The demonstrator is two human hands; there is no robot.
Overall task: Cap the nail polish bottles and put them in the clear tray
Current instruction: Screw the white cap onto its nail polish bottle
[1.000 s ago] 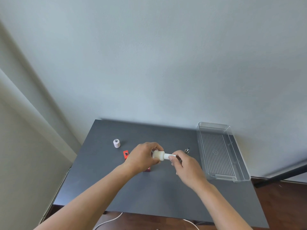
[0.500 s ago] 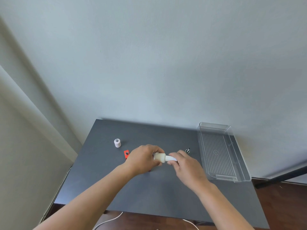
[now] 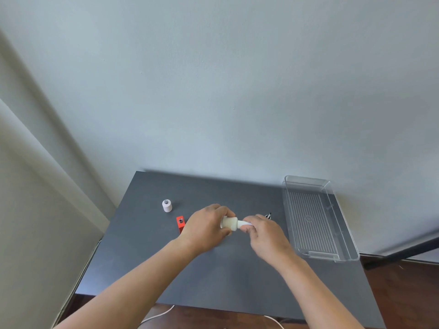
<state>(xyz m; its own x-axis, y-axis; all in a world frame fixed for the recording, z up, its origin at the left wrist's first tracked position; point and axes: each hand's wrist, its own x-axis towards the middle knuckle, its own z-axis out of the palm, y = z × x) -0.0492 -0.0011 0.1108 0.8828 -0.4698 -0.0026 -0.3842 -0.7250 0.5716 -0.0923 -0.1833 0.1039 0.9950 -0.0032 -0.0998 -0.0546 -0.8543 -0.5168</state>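
Red bottle (image 3: 180, 224) beside left hand (image 3: 206, 230); clear tray (image 3: 345, 238) right of hands.

the table (image 3: 237, 276) is a plain dark grey, matte and unpatterned. the bottle (image 3: 229, 223) between the hands is cream-white with a white cap (image 3: 244, 224). a pale pinkish-white bottle (image 3: 167, 205) shows a dark open mouth. the square bottle (image 3: 180, 223) is bright orange-red. the clear tray (image 3: 342, 233) is colourless, its floor ribbed with fine parallel lines. the wall (image 3: 237, 91) is pale grey-blue.
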